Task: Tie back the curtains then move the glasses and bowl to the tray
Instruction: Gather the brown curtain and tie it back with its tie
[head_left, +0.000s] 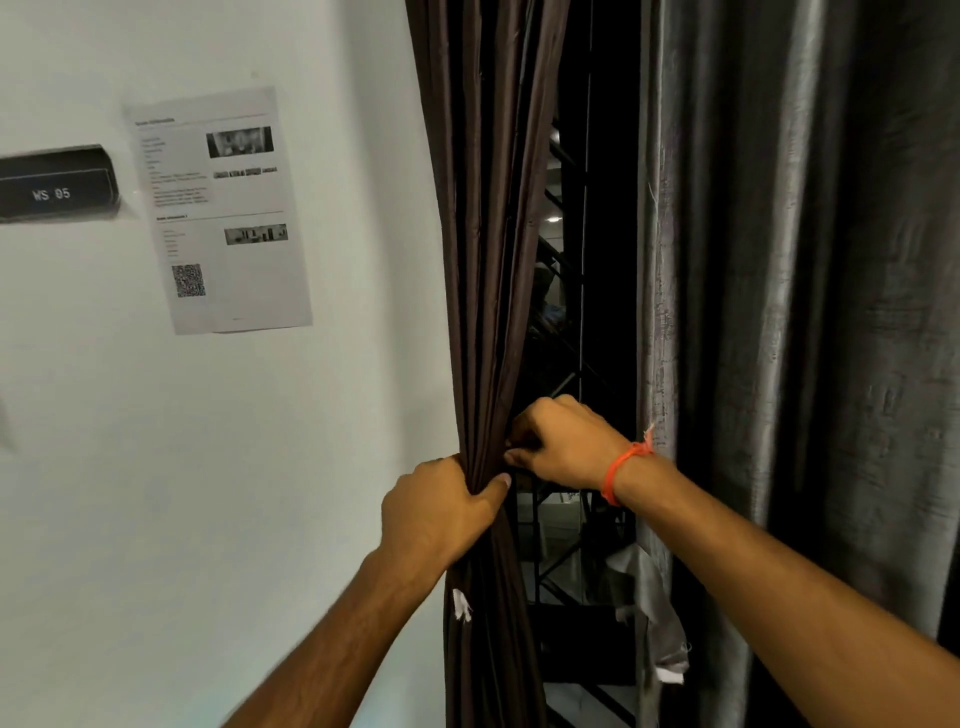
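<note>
A dark brown curtain (488, 218) hangs gathered into a narrow bunch beside the white wall. My left hand (441, 512) is wrapped around the bunch from the left, thumb across its front. My right hand (561, 441), with an orange thread on the wrist, is closed against the bunch's right side just above the left hand; whether it pinches cloth or a tie is hidden by its fingers. A grey curtain (800, 312) hangs loose on the right. No glasses, bowl or tray are in view.
Between the curtains a dark window (576, 322) shows a black metal grille. On the wall at left hang a printed sheet (223, 208) with a QR code and a black sign (57, 184) reading WS 05.
</note>
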